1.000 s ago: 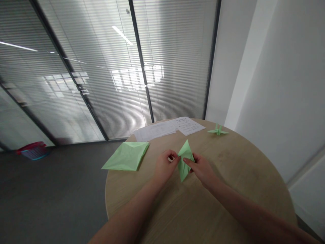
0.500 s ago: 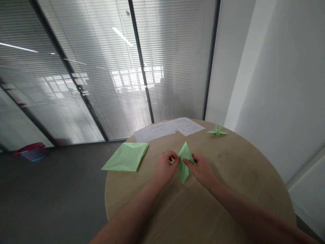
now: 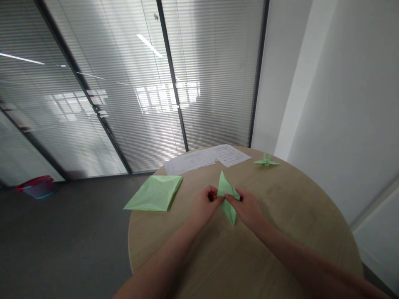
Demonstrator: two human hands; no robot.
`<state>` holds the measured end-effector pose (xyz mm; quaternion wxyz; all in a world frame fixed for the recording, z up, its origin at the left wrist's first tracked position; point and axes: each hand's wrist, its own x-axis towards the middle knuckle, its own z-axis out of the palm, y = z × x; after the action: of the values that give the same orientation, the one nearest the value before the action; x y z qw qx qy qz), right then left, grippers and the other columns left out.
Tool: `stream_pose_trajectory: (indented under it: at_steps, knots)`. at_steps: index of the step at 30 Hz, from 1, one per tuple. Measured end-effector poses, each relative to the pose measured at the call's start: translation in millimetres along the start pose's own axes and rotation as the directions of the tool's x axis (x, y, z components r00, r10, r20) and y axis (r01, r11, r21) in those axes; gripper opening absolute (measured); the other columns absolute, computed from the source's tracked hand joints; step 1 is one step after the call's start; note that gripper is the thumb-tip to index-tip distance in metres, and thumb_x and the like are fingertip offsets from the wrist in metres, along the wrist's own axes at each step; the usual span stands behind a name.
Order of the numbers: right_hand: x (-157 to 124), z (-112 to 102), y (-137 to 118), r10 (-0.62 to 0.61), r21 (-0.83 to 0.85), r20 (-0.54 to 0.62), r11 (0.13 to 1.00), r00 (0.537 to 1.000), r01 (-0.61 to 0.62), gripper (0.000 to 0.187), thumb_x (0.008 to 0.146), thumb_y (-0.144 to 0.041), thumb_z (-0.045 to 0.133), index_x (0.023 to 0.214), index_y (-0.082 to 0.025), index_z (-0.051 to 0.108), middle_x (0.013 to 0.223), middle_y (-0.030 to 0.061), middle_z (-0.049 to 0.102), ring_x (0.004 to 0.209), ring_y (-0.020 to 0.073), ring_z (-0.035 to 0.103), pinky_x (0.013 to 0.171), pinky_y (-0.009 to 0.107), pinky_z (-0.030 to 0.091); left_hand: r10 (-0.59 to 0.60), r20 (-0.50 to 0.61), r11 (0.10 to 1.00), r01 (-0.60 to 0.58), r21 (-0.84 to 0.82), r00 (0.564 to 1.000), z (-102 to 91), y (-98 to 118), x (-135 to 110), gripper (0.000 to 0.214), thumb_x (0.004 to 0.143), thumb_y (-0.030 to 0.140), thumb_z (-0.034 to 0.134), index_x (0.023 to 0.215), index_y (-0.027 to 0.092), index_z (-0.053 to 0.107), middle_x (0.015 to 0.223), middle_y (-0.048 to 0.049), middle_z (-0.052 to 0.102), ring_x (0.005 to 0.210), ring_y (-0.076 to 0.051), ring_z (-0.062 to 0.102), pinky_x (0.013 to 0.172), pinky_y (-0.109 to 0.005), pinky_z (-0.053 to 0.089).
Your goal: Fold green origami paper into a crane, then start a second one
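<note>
A light green piece of folded origami paper (image 3: 222, 187), a long diamond in outline, is held between my two hands above the wooden table (image 3: 212, 265). My left hand (image 3: 204, 204) pinches its left edge, the thumb pressed onto the front. On the other side my right hand (image 3: 247, 207) grips the right edge, thumb across the middle and fingers behind. Both thumb tips nearly meet at the paper's centre. One point of the diamond aims up and away, the other down towards me. The fingers behind the paper are partly hidden.
Green paper sheets (image 3: 156, 193) lie at the table's left edge, one corner jutting past it. White printed sheets (image 3: 190, 162) rest at the back. A folded green paper crane (image 3: 267, 161) stands at the back right. A red and blue basket (image 3: 37, 187) sits on the floor, left.
The folded paper has tilted: its top point has shifted left and its bottom point right. My left thumb has moved in to the paper's middle, closer to the right thumb.
</note>
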<state>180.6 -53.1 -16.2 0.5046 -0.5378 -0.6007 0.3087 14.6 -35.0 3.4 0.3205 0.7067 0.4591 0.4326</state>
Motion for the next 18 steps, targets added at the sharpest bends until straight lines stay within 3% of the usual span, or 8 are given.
stream_pose_trajectory:
  at_steps: [10,18]
  knots:
    - [-2,2,-2,0.037,-0.023,-0.011,0.999,0.999,-0.038,0.028,0.081,-0.045,0.06,0.077,-0.019,0.069,0.063,0.0019,0.06,0.057,0.0171,0.05,0.052,0.027,0.035,-0.04,0.027,0.968,0.032,0.249,0.999,-5.0,1,0,0.03,0.082,0.044,0.06,0.066,0.019,0.055,0.061,0.0027,0.054,0.058,-0.013,0.049,0.055,-0.026,0.032]
    - [-4,7,2,0.017,0.101,0.052,0.995,0.999,-0.022,0.03,0.08,-0.046,0.06,0.073,-0.019,0.069,0.061,0.0032,0.063,0.061,0.0202,0.057,0.053,0.027,0.04,0.069,0.005,0.916,-0.065,0.396,0.998,-6.7,9,-3,0.024,0.081,0.028,0.057,0.061,0.019,0.05,0.062,0.0011,0.055,0.061,-0.013,0.049,0.057,-0.027,0.028]
